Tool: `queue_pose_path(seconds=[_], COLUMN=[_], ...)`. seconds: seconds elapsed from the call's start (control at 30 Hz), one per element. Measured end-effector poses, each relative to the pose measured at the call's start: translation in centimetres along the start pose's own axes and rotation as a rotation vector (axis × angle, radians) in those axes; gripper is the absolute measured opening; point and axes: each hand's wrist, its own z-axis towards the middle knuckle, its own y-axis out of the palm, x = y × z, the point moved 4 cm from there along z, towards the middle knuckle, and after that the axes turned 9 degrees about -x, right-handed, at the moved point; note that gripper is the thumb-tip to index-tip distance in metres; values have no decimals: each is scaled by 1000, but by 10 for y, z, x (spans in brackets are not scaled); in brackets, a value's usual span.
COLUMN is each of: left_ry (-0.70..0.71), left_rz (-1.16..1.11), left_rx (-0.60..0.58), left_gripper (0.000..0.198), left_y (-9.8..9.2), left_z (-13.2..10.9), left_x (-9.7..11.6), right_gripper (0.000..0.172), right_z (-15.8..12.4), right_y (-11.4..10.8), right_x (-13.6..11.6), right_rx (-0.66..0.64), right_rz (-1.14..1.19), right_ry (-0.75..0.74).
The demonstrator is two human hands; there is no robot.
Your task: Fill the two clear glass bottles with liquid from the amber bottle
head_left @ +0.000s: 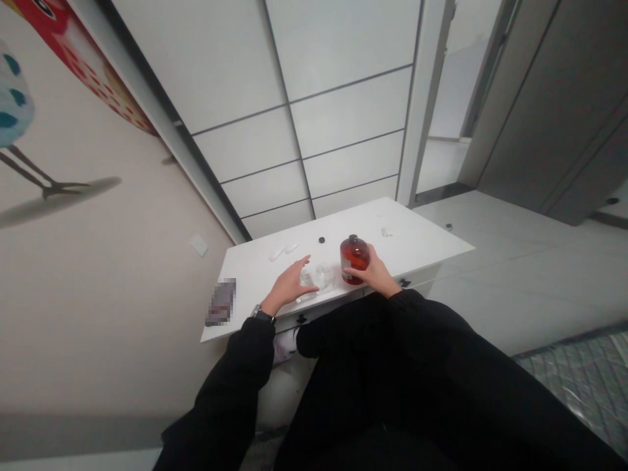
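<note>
My right hand (373,271) is wrapped round the side of an amber bottle (355,252) with a pale label, which stands upright on the white table (417,235). Thumb and fingers of my left hand (293,283) are spread in a C shape beside small clear containers (324,276). Whether the left fingers touch one of them, I cannot tell. Behind the hands lies a small black cap (322,240). Whether the bottle's dark neck is covered is too small to tell.
Clear slender pieces (283,252) lie at the table's back left, and a crumpled whitish scrap (387,232) sits right of the bottle. A blurred dark flat object (221,302) rests at the left end. Drawers with dark knobs (301,319) face my legs. White panelled doors (348,131) stand behind.
</note>
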Motion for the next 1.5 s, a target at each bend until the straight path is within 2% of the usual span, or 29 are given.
queue_pose_path(seconds=[0.2,0.43,0.6,0.87,1.03,1.17,1.23,1.3,1.33,1.4,1.43,1.5], left_ry=[-28,-11,-25,-58,-49,-7,-16,-85,-137,-234,-282,-365], left_rz=[80,88,76,72,58,52,54,59,65,87,103,136], left_rx=[-69,-100,-100,-86,-91,-42,47,175,223,241,223,169], left_gripper=[97,98,100,105,103,110,109,92,81,60,52,42], left_y=[9,-1,-8,-30,-33,-43,-60,-82,-91,-100,-100,-90], left_z=[15,18,25,40,45,42,39,37,36,38,39,43], left_x=[3,-4,-23,-59,-68,-65,-70,-88,-100,-129,-143,-168], right_gripper=[92,93,91,86,89,98,113,119,111,83,71,58], right_z=[2,7,18,51,75,85,88,92,96,108,115,129], right_y=[-5,-4,-1,27,48,53,47,37,31,22,19,19], right_x=[7,8,5,21,35,44,49,54,57,63,65,70], right_rx=[-24,-63,-82,-167,-210,-249,-259,-241,-212,-129,-81,16], right_rz=[50,87,99,160,174,184,208,247,268,301,314,335], right_ry=[38,68,66,77,70,68,65,66,67,82,92,104])
